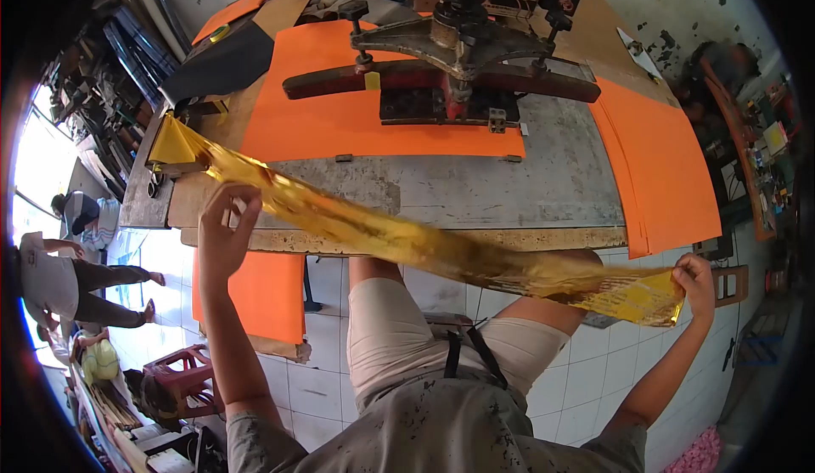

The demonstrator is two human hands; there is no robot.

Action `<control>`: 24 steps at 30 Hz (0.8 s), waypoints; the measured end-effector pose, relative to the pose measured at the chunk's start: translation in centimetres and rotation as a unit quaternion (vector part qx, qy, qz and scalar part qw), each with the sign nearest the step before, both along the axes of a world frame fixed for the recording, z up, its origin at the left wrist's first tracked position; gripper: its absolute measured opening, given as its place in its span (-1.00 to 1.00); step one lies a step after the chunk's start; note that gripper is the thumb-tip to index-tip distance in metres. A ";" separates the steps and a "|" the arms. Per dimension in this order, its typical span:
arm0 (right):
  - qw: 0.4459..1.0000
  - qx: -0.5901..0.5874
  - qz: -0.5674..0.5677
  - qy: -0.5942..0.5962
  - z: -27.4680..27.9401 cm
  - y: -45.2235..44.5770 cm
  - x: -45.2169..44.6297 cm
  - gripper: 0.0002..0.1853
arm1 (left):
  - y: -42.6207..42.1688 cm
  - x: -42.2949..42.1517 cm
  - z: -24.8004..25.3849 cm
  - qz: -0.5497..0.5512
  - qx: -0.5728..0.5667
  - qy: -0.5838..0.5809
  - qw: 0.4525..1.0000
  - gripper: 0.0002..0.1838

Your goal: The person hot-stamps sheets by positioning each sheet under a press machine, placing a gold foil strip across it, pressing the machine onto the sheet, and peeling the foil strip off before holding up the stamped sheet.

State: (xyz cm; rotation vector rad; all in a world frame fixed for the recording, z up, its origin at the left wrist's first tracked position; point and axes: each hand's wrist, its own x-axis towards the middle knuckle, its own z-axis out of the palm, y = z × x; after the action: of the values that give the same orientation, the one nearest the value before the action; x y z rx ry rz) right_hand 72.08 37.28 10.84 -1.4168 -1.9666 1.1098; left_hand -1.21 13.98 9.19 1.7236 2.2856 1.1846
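A long strip of shiny gold foil stretches slantwise across the front of the work table. Its far left end lies at the table's left corner. My right hand pinches the strip's right end, out past the front edge, where rows of stamped-out marks show in the foil. At the strip's lower edge, toward the left, my left hand has its thumb and fingers curled together in a pinch against the foil. Behind the strip stands a heavy metal press, with orange sheets beneath it.
More orange sheets overhang the table's right side, and another stack sits below its front edge. A black sheet lies at the back left. On the left, a person stands near a red stool.
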 end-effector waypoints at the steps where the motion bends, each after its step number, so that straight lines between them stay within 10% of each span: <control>1: 1.000 -0.001 -0.010 -0.009 0.2 0.3 0.0 -0.64 | 0.9 -0.5 0.2 0.002 0.017 0.047 0.999 -0.83; 8: 0.999 0.029 0.014 -0.032 -1.4 3.0 1.3 -0.74 | 4.1 -3.4 -0.8 -0.003 -0.004 0.251 0.968 -0.43; 24: 0.991 0.051 0.002 -0.125 -0.4 11.2 -3.8 -0.81 | 6.9 -7.1 -1.7 -0.022 -0.240 0.200 0.950 -0.31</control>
State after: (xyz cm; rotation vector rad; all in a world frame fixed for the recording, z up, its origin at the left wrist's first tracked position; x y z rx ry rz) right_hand 68.24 48.51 10.45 -1.5607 -2.1630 0.8538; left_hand -8.26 20.93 7.44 1.9177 2.4400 0.2310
